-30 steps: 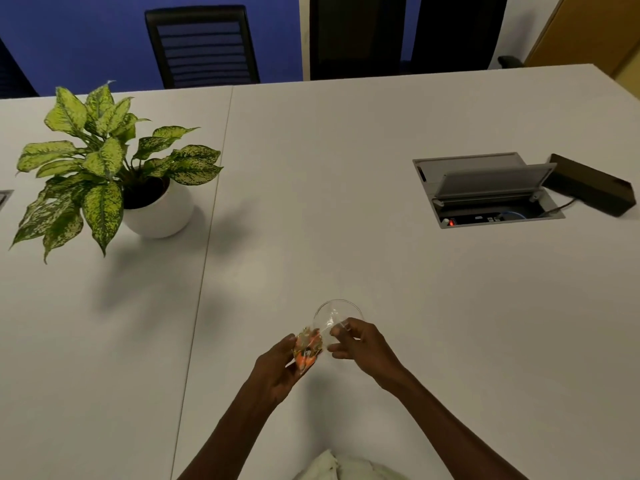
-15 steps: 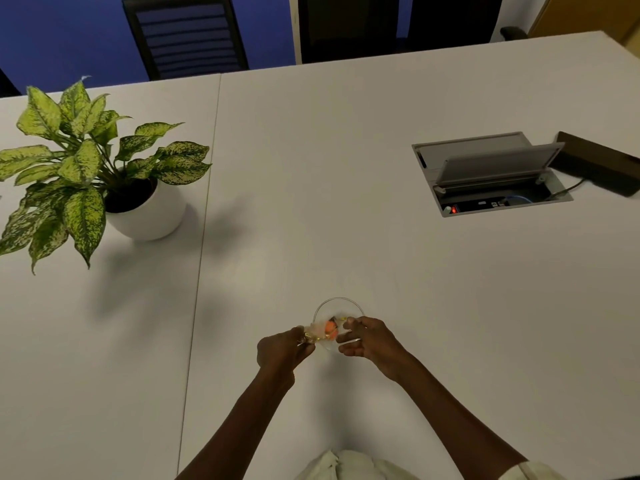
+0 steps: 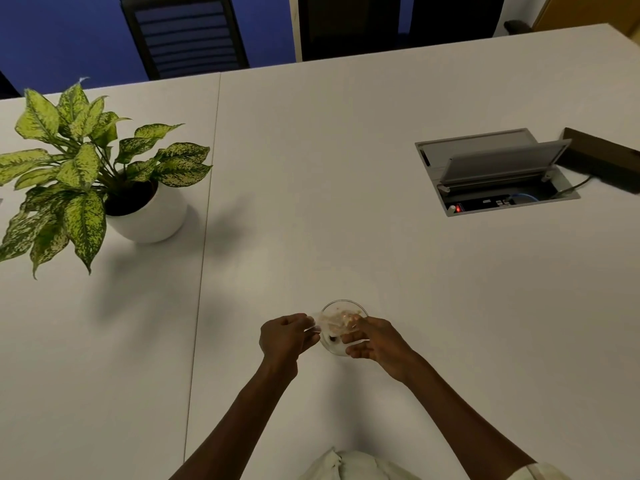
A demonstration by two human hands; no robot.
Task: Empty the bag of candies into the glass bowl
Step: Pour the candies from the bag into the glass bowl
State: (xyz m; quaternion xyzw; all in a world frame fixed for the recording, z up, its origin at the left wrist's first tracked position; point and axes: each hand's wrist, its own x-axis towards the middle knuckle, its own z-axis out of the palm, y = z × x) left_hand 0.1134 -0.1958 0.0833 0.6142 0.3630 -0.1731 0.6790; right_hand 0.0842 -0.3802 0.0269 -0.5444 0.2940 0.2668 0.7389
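Observation:
A small clear glass bowl [image 3: 341,306] stands on the white table near me. Over its mouth I hold a clear plastic bag of candies [image 3: 334,322], blurred, with orange and pale pieces showing inside. My left hand [image 3: 285,337] pinches the bag's left end just left of the bowl. My right hand [image 3: 375,337] grips the bag's right end and covers the bowl's near right rim. A dark speck shows low inside the bowl; I cannot tell whether it is a candy.
A potted plant [image 3: 86,181] in a white pot stands at the far left. An open cable hatch [image 3: 491,174] is set into the table at the right, with a dark box [image 3: 606,161] behind it. Black chairs [image 3: 183,32] line the far edge.
The bag went from beside the bowl, held upright in my left hand, to lying stretched between both hands over the bowl's mouth. The camera tilted slightly.

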